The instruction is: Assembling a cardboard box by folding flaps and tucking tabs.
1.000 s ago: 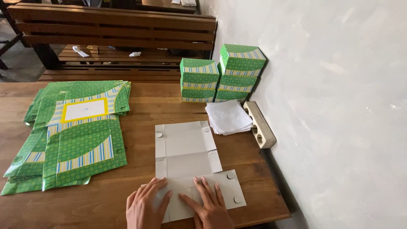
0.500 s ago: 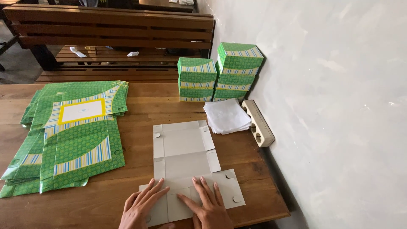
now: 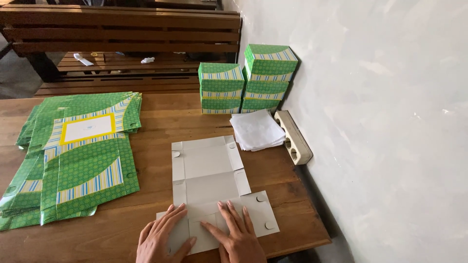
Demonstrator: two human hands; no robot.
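Head view: both hands, left [image 3: 163, 238] and right [image 3: 236, 234], press flat, grip apart, on grey cardboard blank [image 3: 207, 170].

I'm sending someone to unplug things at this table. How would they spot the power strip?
Follow the white wall along the table's right edge. Just in front of the stacked green boxes, beside the pile of white sheets, lies the power strip. It is the only cream plastic bar, long and with round sockets.

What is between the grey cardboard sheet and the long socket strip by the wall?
In the head view, a stack of white paper sheets lies between the flat grey cardboard and the beige socket strip, its right edge close against the strip.
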